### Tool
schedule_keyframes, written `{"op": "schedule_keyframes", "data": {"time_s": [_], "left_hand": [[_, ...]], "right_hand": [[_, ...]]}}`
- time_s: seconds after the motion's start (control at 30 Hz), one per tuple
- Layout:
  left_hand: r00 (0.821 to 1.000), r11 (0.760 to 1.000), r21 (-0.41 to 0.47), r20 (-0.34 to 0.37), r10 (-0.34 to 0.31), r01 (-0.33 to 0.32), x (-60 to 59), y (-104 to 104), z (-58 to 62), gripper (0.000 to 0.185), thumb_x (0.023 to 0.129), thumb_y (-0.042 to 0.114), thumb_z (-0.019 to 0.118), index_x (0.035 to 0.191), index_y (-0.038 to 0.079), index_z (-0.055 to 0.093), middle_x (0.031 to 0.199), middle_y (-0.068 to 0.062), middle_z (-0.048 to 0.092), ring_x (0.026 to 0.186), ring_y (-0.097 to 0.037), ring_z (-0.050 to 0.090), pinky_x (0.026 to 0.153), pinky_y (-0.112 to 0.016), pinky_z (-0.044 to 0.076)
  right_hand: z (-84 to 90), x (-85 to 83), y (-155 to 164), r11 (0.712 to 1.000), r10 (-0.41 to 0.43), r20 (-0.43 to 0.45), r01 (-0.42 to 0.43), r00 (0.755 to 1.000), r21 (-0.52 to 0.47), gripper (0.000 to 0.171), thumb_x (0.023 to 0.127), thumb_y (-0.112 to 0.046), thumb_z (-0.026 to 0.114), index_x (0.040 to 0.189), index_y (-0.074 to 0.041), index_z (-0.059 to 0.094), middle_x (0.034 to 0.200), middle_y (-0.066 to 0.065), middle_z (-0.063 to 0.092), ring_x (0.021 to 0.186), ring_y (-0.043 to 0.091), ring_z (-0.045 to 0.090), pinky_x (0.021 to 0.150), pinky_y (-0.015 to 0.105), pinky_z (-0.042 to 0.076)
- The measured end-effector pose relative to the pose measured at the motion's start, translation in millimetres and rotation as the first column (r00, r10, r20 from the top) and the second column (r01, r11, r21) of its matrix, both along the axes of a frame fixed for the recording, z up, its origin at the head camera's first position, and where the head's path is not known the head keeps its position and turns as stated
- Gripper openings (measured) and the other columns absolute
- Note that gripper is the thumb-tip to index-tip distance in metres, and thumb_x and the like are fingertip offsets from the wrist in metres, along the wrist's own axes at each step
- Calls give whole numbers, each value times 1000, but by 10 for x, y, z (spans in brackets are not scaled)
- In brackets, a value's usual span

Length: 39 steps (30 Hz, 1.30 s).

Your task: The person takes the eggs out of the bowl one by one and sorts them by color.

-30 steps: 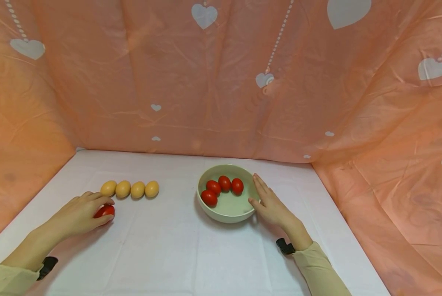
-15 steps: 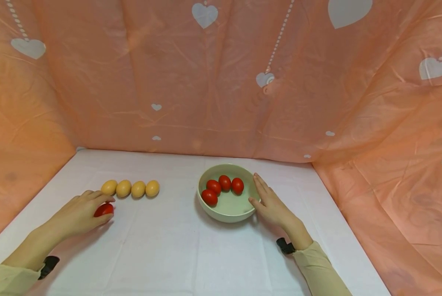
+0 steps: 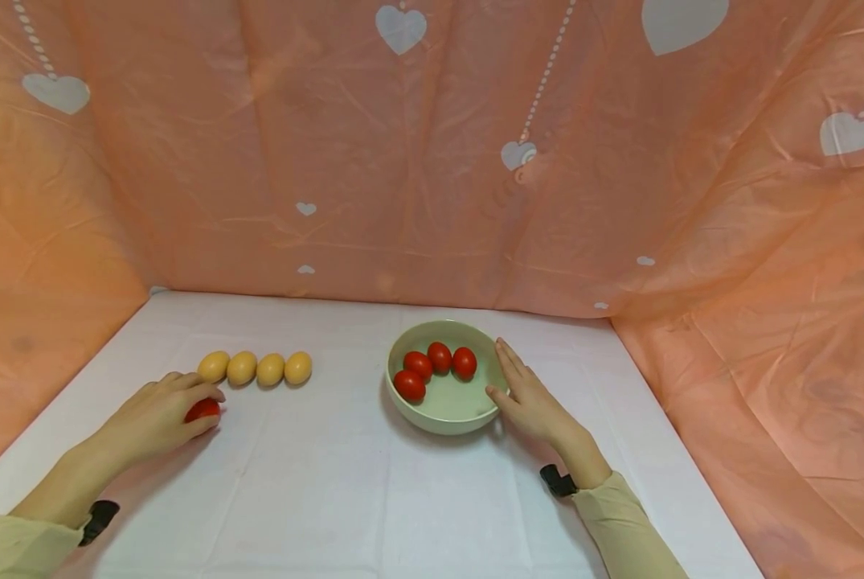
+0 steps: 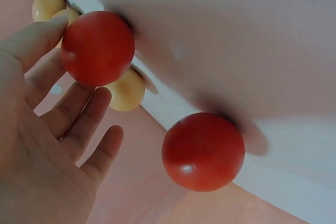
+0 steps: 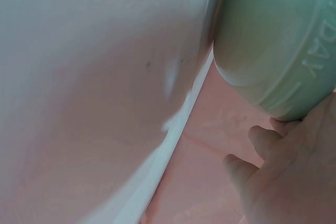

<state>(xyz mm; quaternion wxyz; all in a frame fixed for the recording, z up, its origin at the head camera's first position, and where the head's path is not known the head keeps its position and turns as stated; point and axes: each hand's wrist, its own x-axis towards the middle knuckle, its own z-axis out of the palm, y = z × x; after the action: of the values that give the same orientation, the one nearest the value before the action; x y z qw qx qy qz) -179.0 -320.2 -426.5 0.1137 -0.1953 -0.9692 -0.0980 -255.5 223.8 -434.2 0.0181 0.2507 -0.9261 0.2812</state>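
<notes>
My left hand point(image 3: 158, 414) reaches over a glossy red egg-shaped object point(image 4: 98, 48), with thumb and fingertips curled about it. A second red egg-shaped object point(image 4: 203, 151) lies nearer the wrist in the left wrist view; in the head view the hand hides it. Just beyond the fingers stands a row of several yellow egg-shaped objects point(image 3: 270, 370). My right hand point(image 3: 536, 406) rests against the right side of a pale green bowl point(image 3: 446, 420). Its fingers lie straight along the outside and its thumb touches the rim. Several red egg-shaped objects point(image 3: 418, 367) are inside the bowl.
A white cloth point(image 3: 316, 498) covers the table. Orange curtains point(image 3: 417, 201) with pale hearts hang behind it and along both sides. Raised lettering marks the bowl's outer wall in the right wrist view.
The red egg-shaped object at my left hand has shifted slightly left, deeper under the fingers, and the thumb has drawn in closer. My right hand and the bowl look unmoved.
</notes>
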Motion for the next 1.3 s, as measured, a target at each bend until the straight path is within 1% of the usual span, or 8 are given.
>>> {"op": "schedule_keyframes", "data": {"time_s": [0.17,0.33,0.47,0.57,0.67,0.97,1.13,1.3], "left_hand": [[1000,1000,4,3,26,-26,6,-11,56,25,84,21,85,104,8,75,109,-14,70,104,-43,63,81,-64,50],[993,992,103,-86,77,-68,9,-2,264,28,90,16,79,115,5,72,116,-17,69,108,-46,61,85,-66,48],[973,971,221,-188,132,-89,15,75,406,27,95,11,70,122,8,68,116,-10,68,100,-33,62,77,-51,50],[956,956,289,-263,132,-52,-21,219,451,27,96,8,67,123,9,68,111,-6,68,93,-23,60,70,-34,47],[942,940,340,-317,109,6,-82,429,464,26,95,5,67,121,8,69,107,-4,69,90,-19,59,69,-27,44],[939,894,413,-344,-25,175,-358,1099,395,24,96,4,68,120,5,70,106,-4,70,91,-20,64,69,-35,51],[945,875,433,-318,-77,217,-526,1448,352,22,99,8,67,121,7,70,106,-3,69,92,-19,64,71,-37,52],[958,858,452,-251,-139,243,-657,1771,323,22,100,11,67,121,7,70,108,-3,69,93,-21,64,75,-39,53]], "right_hand": [[-10,-2,-6,1000,2,-1,-2,1000,4,78,107,-31,53,166,-2,11,174,12,8,159,34,12,124,63,16],[-10,-4,0,1000,-1,-10,1,1000,2,78,106,-30,54,165,-1,12,174,13,9,159,35,14,123,64,16],[-2,-1,6,1000,2,-11,-2,1000,5,77,106,-30,53,165,-1,12,174,14,10,159,36,14,123,65,16],[1,-2,9,1000,2,-10,-2,1000,7,78,106,-30,53,165,-1,12,174,13,9,159,36,14,123,64,16],[-5,-8,10,1000,3,-20,-3,1000,3,77,106,-30,53,165,-1,12,174,14,10,158,37,15,123,65,16],[-28,-10,3,1000,4,-13,-4,1000,0,78,107,-30,53,165,-1,11,174,15,9,158,37,14,123,65,16],[-27,-21,5,1000,6,-30,-6,1000,-3,78,106,-29,54,165,0,12,173,16,10,158,38,15,122,66,17],[-21,-26,9,1000,13,-43,-13,999,-1,78,106,-29,55,165,0,12,173,18,12,157,39,17,122,66,18]]}}
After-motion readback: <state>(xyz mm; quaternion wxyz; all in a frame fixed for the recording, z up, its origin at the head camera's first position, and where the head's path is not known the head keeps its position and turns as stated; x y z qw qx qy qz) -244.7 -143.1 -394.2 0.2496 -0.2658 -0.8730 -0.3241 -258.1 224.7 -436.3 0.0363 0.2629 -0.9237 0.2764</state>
